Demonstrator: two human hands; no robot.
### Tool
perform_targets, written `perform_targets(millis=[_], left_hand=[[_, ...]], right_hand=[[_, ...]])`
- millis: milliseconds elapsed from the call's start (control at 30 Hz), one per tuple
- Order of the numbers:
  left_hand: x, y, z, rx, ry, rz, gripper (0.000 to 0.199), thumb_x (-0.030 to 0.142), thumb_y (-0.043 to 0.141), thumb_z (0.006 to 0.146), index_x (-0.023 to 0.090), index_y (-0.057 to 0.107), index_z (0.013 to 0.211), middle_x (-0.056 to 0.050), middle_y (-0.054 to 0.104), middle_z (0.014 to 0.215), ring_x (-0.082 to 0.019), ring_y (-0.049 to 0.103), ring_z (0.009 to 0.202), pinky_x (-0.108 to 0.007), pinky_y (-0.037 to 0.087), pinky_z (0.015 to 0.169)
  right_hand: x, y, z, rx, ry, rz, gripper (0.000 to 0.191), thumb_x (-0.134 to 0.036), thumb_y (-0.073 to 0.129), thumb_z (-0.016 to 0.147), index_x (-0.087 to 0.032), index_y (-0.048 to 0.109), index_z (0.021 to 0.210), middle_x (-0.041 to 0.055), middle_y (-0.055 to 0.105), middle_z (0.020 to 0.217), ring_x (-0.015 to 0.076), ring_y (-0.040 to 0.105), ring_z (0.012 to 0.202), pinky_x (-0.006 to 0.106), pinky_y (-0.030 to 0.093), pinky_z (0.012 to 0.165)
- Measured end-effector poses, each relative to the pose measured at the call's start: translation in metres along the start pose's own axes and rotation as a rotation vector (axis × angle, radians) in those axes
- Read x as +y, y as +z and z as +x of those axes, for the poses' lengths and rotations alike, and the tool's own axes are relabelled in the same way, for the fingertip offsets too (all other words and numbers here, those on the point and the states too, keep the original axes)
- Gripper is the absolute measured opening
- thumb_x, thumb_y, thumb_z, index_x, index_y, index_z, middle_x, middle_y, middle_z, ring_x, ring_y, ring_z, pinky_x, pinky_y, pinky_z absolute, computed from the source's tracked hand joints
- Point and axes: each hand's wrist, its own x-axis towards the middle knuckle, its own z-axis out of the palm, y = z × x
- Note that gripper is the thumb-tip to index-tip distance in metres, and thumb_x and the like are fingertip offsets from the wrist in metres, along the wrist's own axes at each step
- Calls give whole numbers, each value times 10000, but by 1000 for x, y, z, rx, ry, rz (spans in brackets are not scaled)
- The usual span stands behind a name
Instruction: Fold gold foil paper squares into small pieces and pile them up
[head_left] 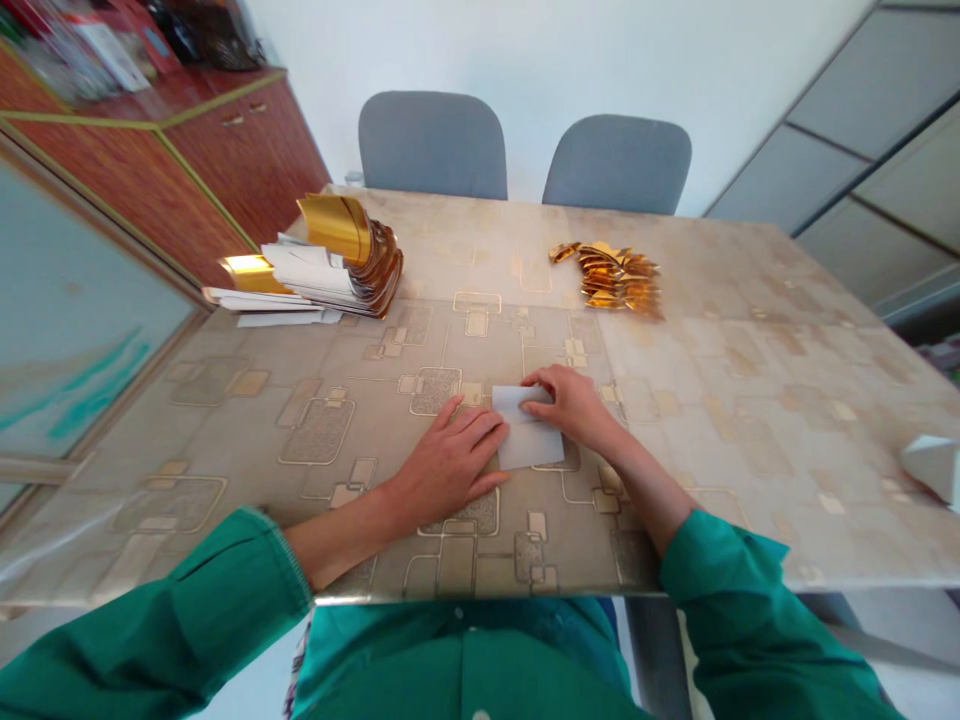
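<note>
A small white sheet of paper (531, 446) lies on the patterned tablecloth in front of me, with a crease or folded strip across its upper part. My left hand (454, 455) lies flat with its fingers apart, the fingertips touching the sheet's left edge. At the upper right of the sheet, my right hand (566, 405) pinches the paper's edge between thumb and fingers. Folded gold foil pieces (619, 278) sit in a row farther back on the right. A stack of white and gold sheets (322, 275), some curled, stands at the back left.
The table (712, 400) stretches out on both sides. Two grey chairs (433, 145) stand behind its far edge, against the wall. A reddish wooden cabinet (247, 150) is at the back left. A white object (930, 465) lies at the table's right edge.
</note>
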Motion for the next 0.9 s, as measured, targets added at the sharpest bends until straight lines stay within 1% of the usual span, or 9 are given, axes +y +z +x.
perform_targets(millis=[33, 100, 200, 333, 500, 567, 667, 767, 900], left_hand=[[-1, 0, 0, 2, -6, -6, 457, 440, 567, 953, 127, 553, 1286, -133, 591, 1264, -292, 514, 1227, -547, 236, 1168], [-2, -1, -1, 4, -20, -17, 420, 412, 559, 957, 142, 563, 1279, -130, 588, 1258, -290, 514, 1223, -550, 238, 1170], [-2, -3, -1, 4, -48, -26, 397, 387, 559, 954, 158, 574, 1279, -128, 581, 1242, -292, 515, 1211, -559, 243, 1168], [-2, -4, -1, 3, -67, -34, 402, 381, 573, 942, 164, 581, 1280, -125, 579, 1204, -291, 522, 1178, -564, 248, 1164], [-1, -4, -1, 11, -71, -38, 413, 379, 583, 932, 163, 582, 1283, -125, 578, 1187, -288, 525, 1151, -570, 252, 1160], [-1, -4, 0, 7, -77, -31, 399, 380, 585, 928, 168, 590, 1267, -120, 576, 1187, -288, 521, 1155, -571, 243, 1165], [1, -5, 0, -3, -81, -19, 358, 382, 589, 925, 167, 615, 1210, -118, 574, 1187, -290, 516, 1162, -568, 231, 1171], [2, -5, 1, 0, -81, -20, 369, 385, 603, 918, 160, 615, 1210, -120, 579, 1185, -291, 520, 1159, -566, 239, 1170], [-1, -4, -2, 32, -76, -52, 394, 382, 597, 923, 157, 604, 1246, -124, 588, 1223, -281, 529, 1171, -554, 248, 1176]], right_hand=[[1, 0, 0, -2, -22, 22, 161, -231, 712, 808, -195, 696, 964, 26, 634, 863, 171, 542, 802, 293, 340, 719], [3, -1, -1, 33, -63, 23, 105, -210, 717, 804, -198, 689, 904, 27, 629, 891, 184, 532, 849, 305, 329, 751], [2, -5, -5, 87, -132, -24, 96, -195, 730, 805, -215, 674, 880, 22, 637, 941, 209, 516, 935, 328, 304, 804], [-5, -12, -11, 98, -268, -135, 50, -196, 705, 849, -210, 662, 829, 17, 648, 913, 204, 494, 921, 346, 281, 836], [-9, -16, -20, 54, -368, -286, 175, -233, 596, 948, -214, 678, 794, 18, 646, 812, 197, 480, 881, 366, 261, 861], [-10, -15, -26, 49, -387, -321, 180, -243, 580, 962, -226, 700, 829, 17, 657, 810, 199, 479, 880, 373, 257, 875], [-10, -13, -39, 63, -395, -353, 150, -256, 570, 971, -250, 720, 972, 22, 684, 865, 205, 495, 895, 387, 258, 896], [-11, -12, -51, 57, -374, -370, 219, -249, 535, 983, -238, 688, 1139, 49, 695, 975, 214, 517, 926, 394, 273, 907], [-12, -13, -58, 28, -366, -325, 306, -343, 522, 983, -215, 643, 1233, 79, 676, 1064, 228, 526, 973, 403, 287, 922]])
